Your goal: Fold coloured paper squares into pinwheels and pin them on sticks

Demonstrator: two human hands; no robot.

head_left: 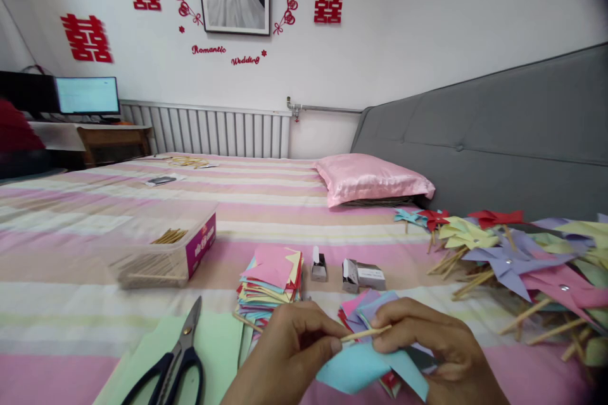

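Note:
A light-blue paper pinwheel [356,368] is held low in front of me, with a thin wooden stick [363,333] lying across its upper edge. My left hand [297,345] pinches the stick between thumb and fingertips. My right hand [427,345] grips the pinwheel and the stick's far end, its thumb partly hidden behind the paper. Behind the hands lie folded coloured papers [354,310], partly covered. A tall stack of coloured paper squares [270,275] stands just beyond my left hand. Scissors [178,357] rest on green paper sheets [221,342] to the left.
A clear plastic box [156,253] with wooden sticks is at the left. Small cardboard boxes [363,275] sit beyond my hands. Finished pinwheels [515,259] pile up at the right, near a pink pillow [373,178] and the grey headboard [498,133]. A person's red sleeve [16,130] shows far left.

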